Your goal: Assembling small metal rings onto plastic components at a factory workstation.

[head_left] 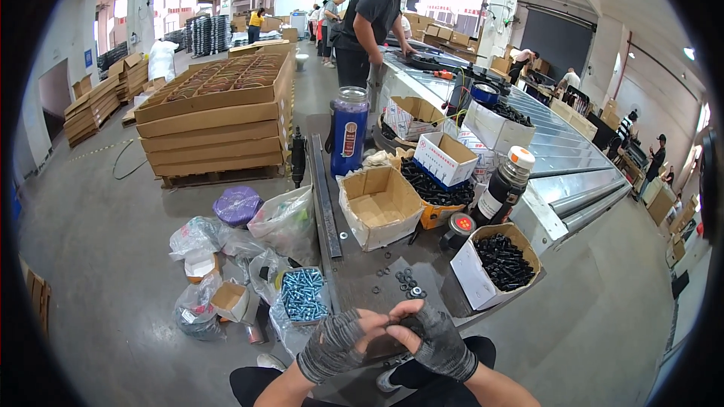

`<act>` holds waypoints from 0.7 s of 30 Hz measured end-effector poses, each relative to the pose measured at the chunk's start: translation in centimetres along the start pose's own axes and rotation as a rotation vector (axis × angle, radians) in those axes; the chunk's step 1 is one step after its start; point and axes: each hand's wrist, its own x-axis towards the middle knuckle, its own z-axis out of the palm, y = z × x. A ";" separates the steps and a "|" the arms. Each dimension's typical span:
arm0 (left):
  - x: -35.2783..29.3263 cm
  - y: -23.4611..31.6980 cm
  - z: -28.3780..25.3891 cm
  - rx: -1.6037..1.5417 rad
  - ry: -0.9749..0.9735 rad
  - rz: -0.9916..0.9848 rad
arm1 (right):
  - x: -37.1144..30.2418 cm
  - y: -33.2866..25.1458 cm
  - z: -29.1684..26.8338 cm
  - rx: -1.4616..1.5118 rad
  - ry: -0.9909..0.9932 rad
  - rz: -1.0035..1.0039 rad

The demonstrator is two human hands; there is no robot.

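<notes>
My left hand and my right hand, both in grey fingerless gloves, meet over the near edge of the dark bench. Their fingertips are pinched together around something small and dark that I cannot make out. Just beyond them, several dark ring-like nuts or washers lie loose on the bench top. To the right of my hands stands a white box of black bolts. Left of them, lower down, a box holds blue-silver bolts.
On the bench stand an empty carton, more boxes of black parts, a blue bottle and a clear-topped flask. Plastic bags crowd the left side. Behind is a roller conveyor with a person leaning over it.
</notes>
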 end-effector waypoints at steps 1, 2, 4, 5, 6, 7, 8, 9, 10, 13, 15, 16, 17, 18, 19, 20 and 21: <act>-0.1 0.4 -0.2 -0.050 -0.078 -0.048 | -0.2 -0.7 -0.5 -0.143 -0.024 -0.101; 0.0 0.7 -0.1 -0.053 -0.076 -0.045 | -0.3 -0.3 -0.5 -0.146 -0.024 -0.103; 0.0 1.4 0.4 0.131 -0.045 0.007 | -1.4 1.0 -0.5 -0.078 -0.015 -0.227; -0.1 1.3 0.5 0.094 -0.027 -0.023 | -1.9 1.2 -0.6 -0.018 -0.002 -0.169; -0.1 1.2 0.7 0.090 -0.028 -0.023 | -2.2 1.2 -0.4 -0.021 -0.001 -0.166; 0.0 1.2 0.9 0.041 -0.027 -0.042 | -2.5 1.2 -0.1 0.049 0.057 -0.105; 0.0 1.2 1.1 -0.008 -0.027 -0.062 | -2.7 1.0 0.0 0.119 0.114 -0.045; 0.0 1.2 1.0 -0.010 -0.027 -0.062 | -2.8 0.8 -0.1 0.117 0.114 -0.044; -0.1 1.2 0.7 -0.024 -0.053 -0.124 | -3.0 0.5 -0.4 0.038 0.119 0.016; 0.7 1.2 -0.5 -0.006 0.039 -0.193 | -1.7 1.0 -2.4 -0.206 0.231 -0.144; 0.6 0.6 -1.3 -0.039 0.209 -0.328 | 0.3 1.3 -3.9 -0.331 0.280 -0.219; 0.8 0.1 -1.6 -0.038 0.253 -0.307 | 1.4 1.9 -4.6 -0.506 0.244 -0.268; 1.0 0.1 -1.8 -0.034 0.237 -0.342 | 2.3 2.4 -5.0 -0.681 0.205 -0.316; 1.0 0.3 -2.0 -0.028 0.224 -0.377 | 3.1 2.7 -4.9 -0.679 0.206 -0.316; 0.9 0.2 -2.1 -0.026 0.224 -0.377 | 3.8 2.9 -4.7 -0.714 0.154 -0.291; 0.8 -0.1 -2.1 0.005 0.209 -0.342 | 4.4 3.2 -4.4 -0.748 0.100 -0.266; 0.8 -0.3 -2.0 0.033 0.200 -0.306 | 4.9 3.4 -4.3 -0.755 0.072 -0.276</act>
